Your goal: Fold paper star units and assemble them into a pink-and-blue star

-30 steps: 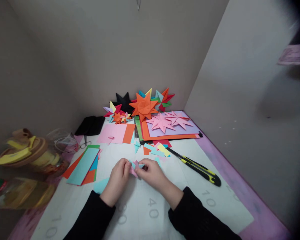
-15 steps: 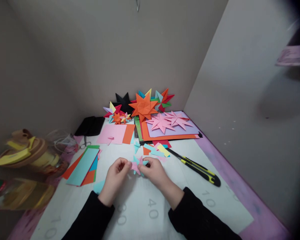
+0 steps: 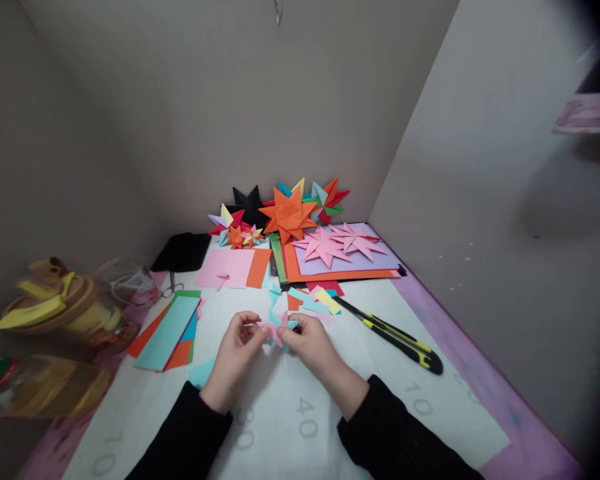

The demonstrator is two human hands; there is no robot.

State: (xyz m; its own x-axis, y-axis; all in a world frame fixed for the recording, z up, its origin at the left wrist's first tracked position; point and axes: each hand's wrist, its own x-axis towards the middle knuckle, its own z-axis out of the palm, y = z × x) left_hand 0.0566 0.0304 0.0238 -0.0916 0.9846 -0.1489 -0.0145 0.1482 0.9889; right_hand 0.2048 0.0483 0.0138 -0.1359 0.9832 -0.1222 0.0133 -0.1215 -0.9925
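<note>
Between my hands is a small folded paper star (image 3: 281, 321) with pink and light blue points. My right hand (image 3: 311, 341) pinches its right side, thumb on the front near the middle. At its left, my left hand (image 3: 240, 350) has thumb and curled forefinger about a pink point. Just beyond the star lies a small light blue folded piece (image 3: 274, 293). A light blue paper (image 3: 201, 373) shows partly from behind my left wrist.
Coloured paper strips (image 3: 167, 333) and scissors (image 3: 172, 285) lie left. A box cutter (image 3: 390, 333) lies right, near paper scraps (image 3: 315, 300). Pink stars (image 3: 323, 247) rest on stacked sheets; an orange star (image 3: 289, 215) leans at the back wall. Jars (image 3: 55, 387) stand left.
My left fingers have shifted slightly on the star's left point, with the forefinger lifting a little from the thumb. The right hand keeps its hold. The whole view has moved slightly.
</note>
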